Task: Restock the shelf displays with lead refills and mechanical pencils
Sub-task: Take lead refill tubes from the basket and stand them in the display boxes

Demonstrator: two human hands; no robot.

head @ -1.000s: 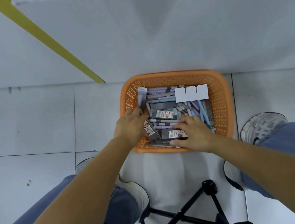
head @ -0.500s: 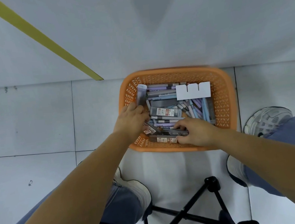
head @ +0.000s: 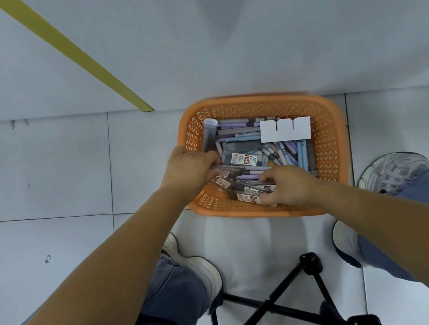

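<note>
Down on the tiled floor, an orange basket sat against a grey wall, between the person's shoes. Inside lay the task's stock: pencils in lilac and blue piled along the far side and at the right, and refills in clear labelled cases across the middle and near side. A white notched card lay on top of the pencils, and a clear tube leaned in the far left corner. The left hand reached in at the left, its grip curled round a few refills. The right hand lay at the near edge, its grip narrow, pinching more refills. Black stool legs crossed below.
</note>
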